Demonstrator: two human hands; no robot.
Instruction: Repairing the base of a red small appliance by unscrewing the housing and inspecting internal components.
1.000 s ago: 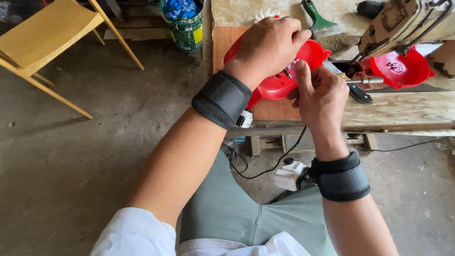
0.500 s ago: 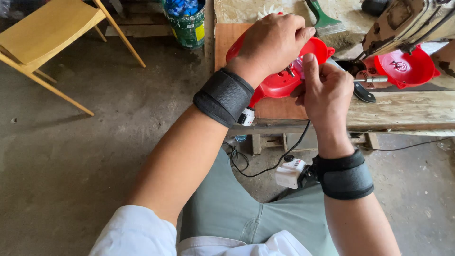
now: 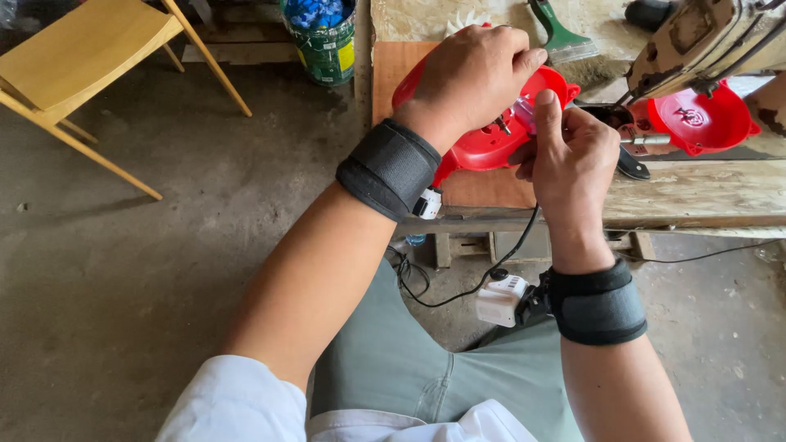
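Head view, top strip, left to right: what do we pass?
Yellow wooden chair → green bucket of blue parts → left hand on the red plastic housing → green-handled brush → second red housing.

Landmark: counter [image 3: 696,192], worn wooden top at upper right.

- Round green bucket [image 3: 327,41] on floor, just left of counter's left edge; yellow label patch [image 3: 347,56] on side facing counter; blue pieces heaped inside.
- Red shallow shell [image 3: 700,121] on counter's right part, under rusty machine; small white emblem [image 3: 692,116] printed at centre, too small to make out.
- No screens or signs in view.
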